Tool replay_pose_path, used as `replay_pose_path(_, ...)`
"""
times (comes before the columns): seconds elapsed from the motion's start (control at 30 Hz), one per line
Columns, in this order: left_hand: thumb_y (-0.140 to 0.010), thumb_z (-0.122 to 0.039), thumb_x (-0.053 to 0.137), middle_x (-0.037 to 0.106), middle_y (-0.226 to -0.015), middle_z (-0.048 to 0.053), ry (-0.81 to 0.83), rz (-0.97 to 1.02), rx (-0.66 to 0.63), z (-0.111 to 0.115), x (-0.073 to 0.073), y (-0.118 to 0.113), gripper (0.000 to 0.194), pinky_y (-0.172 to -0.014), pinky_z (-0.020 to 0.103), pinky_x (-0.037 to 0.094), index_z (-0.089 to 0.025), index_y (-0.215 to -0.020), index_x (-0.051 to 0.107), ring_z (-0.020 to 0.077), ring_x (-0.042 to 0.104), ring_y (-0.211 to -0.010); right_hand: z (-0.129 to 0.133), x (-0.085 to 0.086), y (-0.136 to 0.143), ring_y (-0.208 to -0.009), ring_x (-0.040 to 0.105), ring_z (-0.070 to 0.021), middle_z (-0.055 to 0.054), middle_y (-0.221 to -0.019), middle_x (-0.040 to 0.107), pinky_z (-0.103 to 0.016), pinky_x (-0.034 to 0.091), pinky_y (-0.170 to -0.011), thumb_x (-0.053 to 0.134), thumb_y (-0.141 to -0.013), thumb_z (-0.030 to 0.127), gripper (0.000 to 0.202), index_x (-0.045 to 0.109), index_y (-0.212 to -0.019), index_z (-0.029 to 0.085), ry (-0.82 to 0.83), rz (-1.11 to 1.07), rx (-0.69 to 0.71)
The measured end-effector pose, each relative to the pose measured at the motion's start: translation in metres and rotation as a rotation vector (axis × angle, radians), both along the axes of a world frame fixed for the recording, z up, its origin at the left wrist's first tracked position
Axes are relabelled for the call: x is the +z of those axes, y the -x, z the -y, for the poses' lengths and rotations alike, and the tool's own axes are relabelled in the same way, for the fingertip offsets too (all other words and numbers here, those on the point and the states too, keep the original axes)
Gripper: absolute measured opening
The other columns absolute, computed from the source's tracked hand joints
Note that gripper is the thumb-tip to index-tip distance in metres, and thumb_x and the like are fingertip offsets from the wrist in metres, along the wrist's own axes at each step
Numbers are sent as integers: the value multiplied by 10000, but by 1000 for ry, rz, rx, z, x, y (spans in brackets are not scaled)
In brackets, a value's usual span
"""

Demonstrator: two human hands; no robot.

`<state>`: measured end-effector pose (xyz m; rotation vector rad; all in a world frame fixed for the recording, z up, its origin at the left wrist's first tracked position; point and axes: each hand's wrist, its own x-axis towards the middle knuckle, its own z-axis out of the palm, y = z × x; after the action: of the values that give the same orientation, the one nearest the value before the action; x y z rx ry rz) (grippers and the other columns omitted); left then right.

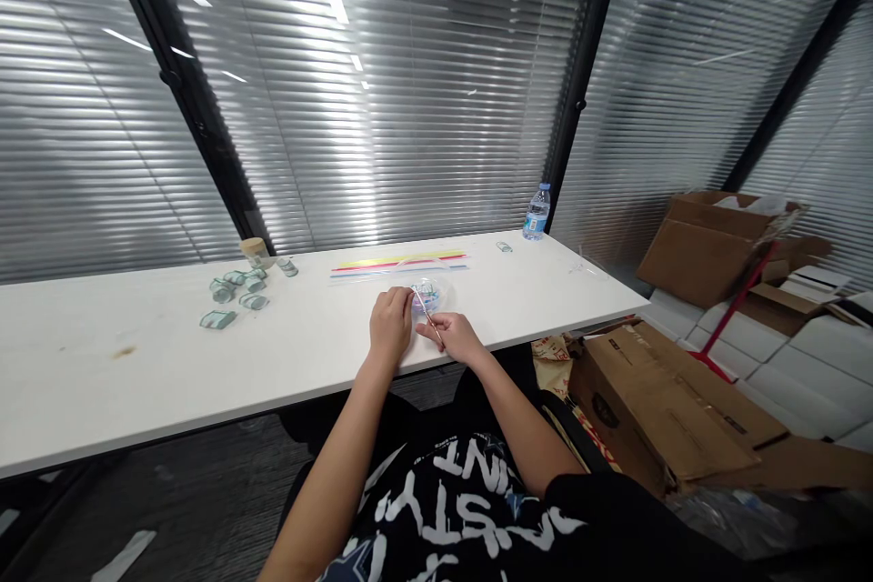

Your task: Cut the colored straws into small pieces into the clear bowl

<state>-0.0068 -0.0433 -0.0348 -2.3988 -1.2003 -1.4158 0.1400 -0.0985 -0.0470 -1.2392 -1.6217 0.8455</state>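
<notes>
My right hand (454, 335) pinches a thin, rose-coloured metallic stick (429, 320), which slants up and left toward my left hand. I cannot make out whether it is a hook or another slim tool. My left hand (391, 320) is closed beside the stick's upper end, with the fingers curled and the fingertips hidden from me. Just beyond both hands lies a round clear dish or coil (443, 294) with pastel blue, pink and purple bits in it. Behind it, long thin yellow, red and blue strips (402, 265) lie side by side across the white table (306, 346).
Several small greenish banded bundles (222, 289) lie at the left, near a wood-lidded jar (255, 250). A water bottle (537, 214) stands at the back right, with another small bundle (504, 246) to its left. Cardboard boxes (672, 396) fill the floor at the right.
</notes>
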Motion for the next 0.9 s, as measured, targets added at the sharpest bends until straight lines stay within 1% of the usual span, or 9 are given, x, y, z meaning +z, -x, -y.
replay_pose_path(0.1,-974,-263,356,642,-936,76,-2,9,-1,0,0,0,230,-792,361,435,-208,-969,579,226,548,-867,0,0,0,-482,388,-67,34,-476,442,-196,321,-542,591,-784,559,485,431,-568,155,2,-4,-1)
replay_pose_path(0.3,-953,-251,394,621,-992,95,-14,58,8,2,-1,0,209,-850,376,446,-185,-1060,562,239,551,-959,-2,-2,1,-482,385,-68,32,-486,444,-192,315,-536,584,-785,563,465,452,-602,157,7,-25,-11)
replay_pose_path(0.5,-960,-297,421,624,-961,84,-28,48,-4,-1,-3,0,188,-851,368,447,-190,-1021,563,232,555,-940,-1,-1,1,-484,379,-63,38,-479,440,-180,312,-537,598,-784,538,445,458,-610,154,-4,-13,-2)
replay_pose_path(0.77,-963,-261,395,626,-930,80,-29,30,3,-2,-2,0,177,-803,362,445,-202,-972,562,230,548,-894,0,0,0,-479,372,-59,44,-479,431,-180,297,-528,597,-778,562,453,480,-621,154,8,14,0)
replay_pose_path(0.9,-965,-265,392,628,-921,81,-35,28,7,-2,-2,0,179,-794,364,442,-202,-960,560,232,545,-881,1,1,1,-488,364,-63,39,-477,427,-184,299,-529,588,-783,562,464,459,-599,156,-2,4,-13)
